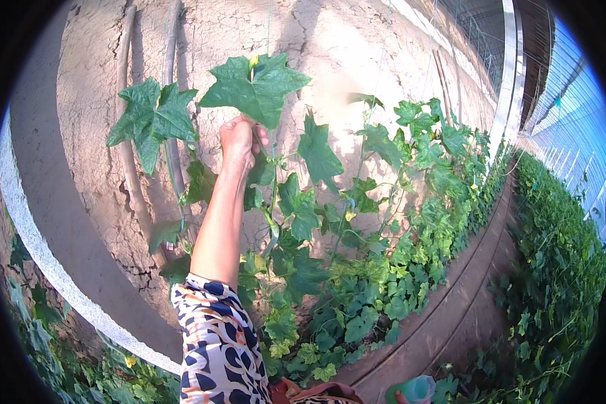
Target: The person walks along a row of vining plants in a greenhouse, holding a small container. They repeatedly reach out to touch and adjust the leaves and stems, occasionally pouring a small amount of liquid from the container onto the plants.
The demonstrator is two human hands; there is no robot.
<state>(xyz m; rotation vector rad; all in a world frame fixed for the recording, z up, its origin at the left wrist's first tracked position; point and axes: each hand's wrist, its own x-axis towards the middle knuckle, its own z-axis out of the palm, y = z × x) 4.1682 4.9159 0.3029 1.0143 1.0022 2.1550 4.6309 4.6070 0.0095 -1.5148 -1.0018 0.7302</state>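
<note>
My left hand (pixel 242 139) reaches up with curled fingers around a thin green stalk of a climbing gourd-like vine, just under a large lobed leaf (pixel 257 88). The leaf partly hides the fingertips. The vine's main stem (pixel 274 187) rises just right of the hand along a thin string. Lower on it hangs a slender young green fruit (pixel 272 237). Another broad leaf (pixel 154 118) stands to the left. At the bottom edge my right hand (pixel 400 397), mostly cut off by the frame, holds a translucent green cup (pixel 416 389); its contents cannot be made out.
A cracked earthen wall (pixel 328 30) with upright poles (pixel 126 161) stands behind the vines. More leafy vines (pixel 424 197) run along it to the right. A dirt path (pixel 434 323) separates them from another green row (pixel 555 262). A pale curved edge (pixel 55 272) is at left.
</note>
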